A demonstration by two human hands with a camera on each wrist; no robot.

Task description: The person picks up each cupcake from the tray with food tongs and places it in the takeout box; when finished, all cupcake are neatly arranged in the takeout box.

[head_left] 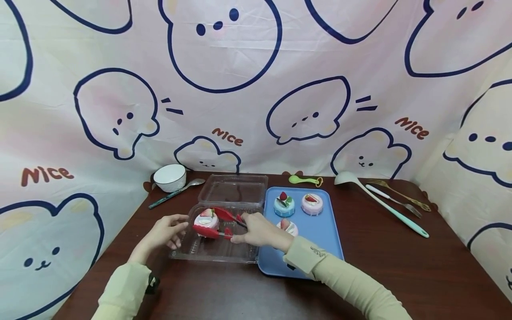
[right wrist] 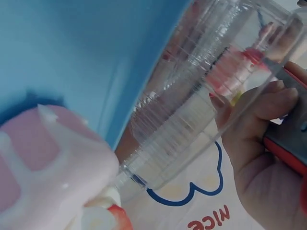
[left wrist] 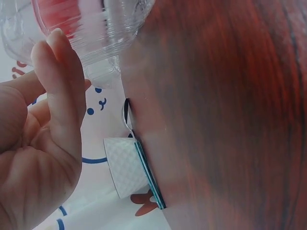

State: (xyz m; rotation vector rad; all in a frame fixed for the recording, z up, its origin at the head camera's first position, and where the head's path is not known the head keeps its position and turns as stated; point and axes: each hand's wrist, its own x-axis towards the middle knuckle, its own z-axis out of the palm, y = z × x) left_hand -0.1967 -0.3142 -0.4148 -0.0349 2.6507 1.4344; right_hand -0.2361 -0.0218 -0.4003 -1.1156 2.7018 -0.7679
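My right hand (head_left: pixel 259 230) grips a pair of red-tipped tongs (head_left: pixel 206 231), also partly visible at the right of the right wrist view. The tong heads lie on either side of a pink toy cake (head_left: pixel 206 220) with a strawberry slice on top. That cake is at the left inside a clear plastic container (head_left: pixel 224 257), whose lid (head_left: pixel 233 189) lies folded back. Beside the container's left edge is my left hand (head_left: pixel 165 232), its fingers loosely bent and holding nothing. In the left wrist view its fingertips overlap the container wall; I cannot tell whether they touch.
Right of the container lies a blue tray (head_left: pixel 320 249) with a blue cake (head_left: pixel 284 207), a pink cake (head_left: pixel 312 205) and another pink cake (right wrist: pixel 53 158) partly behind my right wrist. A white bowl (head_left: pixel 170 178) and spoon (head_left: pixel 176 193) stand back left; a ladle (head_left: pixel 384 204) and forks (head_left: pixel 394 200) lie right.
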